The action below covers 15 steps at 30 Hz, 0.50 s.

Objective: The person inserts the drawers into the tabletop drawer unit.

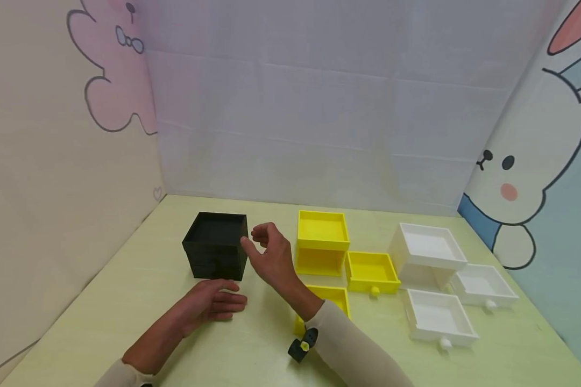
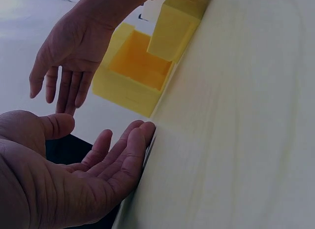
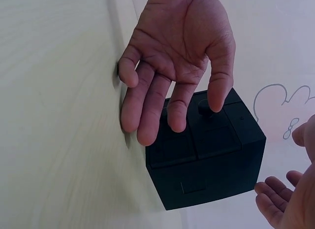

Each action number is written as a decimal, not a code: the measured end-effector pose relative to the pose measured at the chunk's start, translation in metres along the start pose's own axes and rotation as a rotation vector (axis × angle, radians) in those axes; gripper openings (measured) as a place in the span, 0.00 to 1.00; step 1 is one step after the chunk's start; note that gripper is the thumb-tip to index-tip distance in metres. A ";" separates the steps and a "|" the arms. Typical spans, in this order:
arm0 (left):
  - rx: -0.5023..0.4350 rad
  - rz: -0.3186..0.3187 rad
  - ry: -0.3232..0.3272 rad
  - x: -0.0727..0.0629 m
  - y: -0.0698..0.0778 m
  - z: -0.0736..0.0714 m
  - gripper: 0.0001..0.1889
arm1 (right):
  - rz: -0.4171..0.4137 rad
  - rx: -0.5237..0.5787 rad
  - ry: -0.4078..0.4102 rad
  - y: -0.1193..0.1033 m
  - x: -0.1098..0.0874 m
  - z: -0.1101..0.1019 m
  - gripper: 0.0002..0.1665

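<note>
A small black cabinet (image 1: 218,258) stands at the left of the table, its shallow top tray facing up. My left hand (image 1: 210,306) is just in front of it, fingers loosely extended to the right, holding nothing. From the right wrist view, this left hand (image 3: 177,66) overlaps the cabinet's front, where drawer panels and a dark round knob (image 3: 205,109) show. Beside the cabinet's right side is my right hand (image 1: 273,255), fingers slightly bent and nothing in them. The left wrist view has the right hand (image 2: 74,51) above the left hand (image 2: 93,175).
Right of the hands stands a yellow cabinet (image 1: 321,244) with an empty opening. One yellow drawer (image 1: 372,271) lies beside it; another (image 1: 336,295) is partly behind my right forearm. Farther right are a white cabinet (image 1: 428,250) and two white drawers (image 1: 440,317). Printed walls enclose the table.
</note>
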<state>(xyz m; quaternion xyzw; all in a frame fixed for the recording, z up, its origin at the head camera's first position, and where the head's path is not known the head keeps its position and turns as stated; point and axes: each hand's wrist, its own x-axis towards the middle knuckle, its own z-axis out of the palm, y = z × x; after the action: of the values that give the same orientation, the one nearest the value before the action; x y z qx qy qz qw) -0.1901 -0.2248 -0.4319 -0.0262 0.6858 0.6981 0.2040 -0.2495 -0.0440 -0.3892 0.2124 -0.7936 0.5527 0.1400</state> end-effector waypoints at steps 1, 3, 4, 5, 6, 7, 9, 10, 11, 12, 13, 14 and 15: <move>-0.001 0.000 0.000 0.000 0.000 0.000 0.24 | -0.002 -0.002 0.001 -0.001 0.000 -0.001 0.19; -0.004 0.001 -0.002 0.001 0.001 -0.001 0.23 | -0.009 -0.009 0.007 -0.001 0.000 -0.003 0.19; -0.004 0.004 -0.005 0.001 0.001 -0.002 0.23 | -0.013 -0.012 0.010 -0.001 -0.001 -0.004 0.20; -0.005 0.006 -0.007 0.002 0.000 -0.002 0.23 | -0.016 -0.019 0.013 -0.001 -0.001 -0.005 0.20; -0.006 0.007 -0.008 0.002 0.000 -0.003 0.23 | -0.020 -0.027 0.014 0.000 -0.001 -0.005 0.20; -0.007 0.007 -0.009 0.002 0.000 -0.003 0.22 | -0.022 -0.034 0.015 0.000 -0.002 -0.006 0.21; -0.008 0.007 -0.013 0.002 -0.001 -0.004 0.22 | -0.021 -0.046 0.015 0.001 -0.003 -0.008 0.22; -0.011 0.004 -0.011 0.002 -0.001 -0.004 0.23 | -0.020 -0.055 0.015 0.002 -0.004 -0.009 0.22; -0.014 0.001 -0.009 0.003 -0.002 -0.004 0.23 | -0.018 -0.064 0.014 0.003 -0.005 -0.010 0.23; -0.017 -0.002 -0.008 0.003 -0.002 -0.004 0.23 | -0.018 -0.069 0.014 0.004 -0.006 -0.011 0.23; -0.020 -0.005 -0.007 0.002 -0.002 -0.004 0.23 | -0.018 -0.076 0.015 0.005 -0.006 -0.012 0.23; -0.023 -0.006 -0.008 0.002 -0.002 -0.004 0.23 | -0.020 -0.080 0.017 0.006 -0.007 -0.013 0.23; -0.027 -0.007 -0.006 0.002 -0.002 -0.004 0.23 | -0.020 -0.088 0.019 0.007 -0.007 -0.014 0.23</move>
<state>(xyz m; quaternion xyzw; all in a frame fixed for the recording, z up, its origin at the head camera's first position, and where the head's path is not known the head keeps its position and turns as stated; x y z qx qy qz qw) -0.1924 -0.2283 -0.4351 -0.0294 0.6756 0.7066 0.2082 -0.2466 -0.0277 -0.3932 0.2089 -0.8135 0.5178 0.1624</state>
